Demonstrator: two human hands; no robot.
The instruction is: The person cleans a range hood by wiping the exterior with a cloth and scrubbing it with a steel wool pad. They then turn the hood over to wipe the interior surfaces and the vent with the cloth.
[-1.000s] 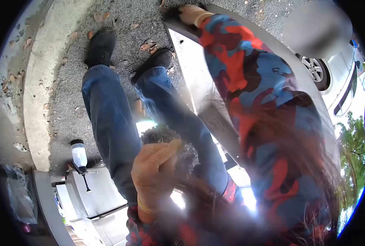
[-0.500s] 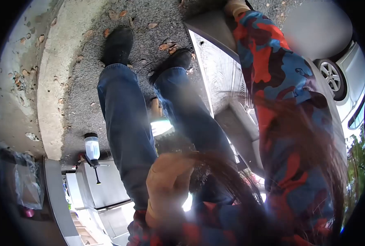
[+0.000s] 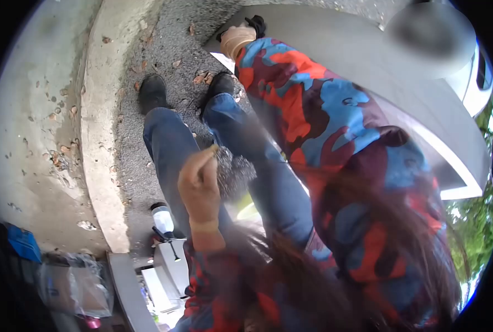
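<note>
The left hand (image 3: 199, 185), centre of the frame, is clenched on a grey fuzzy pad (image 3: 232, 172), held in front of the jeans-clad legs (image 3: 169, 149). The right hand (image 3: 238, 40), top centre, appears to be gripping the edge of a grey panel (image 3: 335, 50) above the shoes (image 3: 153, 91). A spray bottle (image 3: 162, 217) stands lower left. This looks like a scrubbing step; bringing the pad to the panel calls for a steadier stance first.

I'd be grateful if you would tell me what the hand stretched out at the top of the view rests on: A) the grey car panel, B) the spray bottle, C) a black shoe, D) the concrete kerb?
A: the outstretched hand lies against the grey car panel, far from the spray bottle.
</note>
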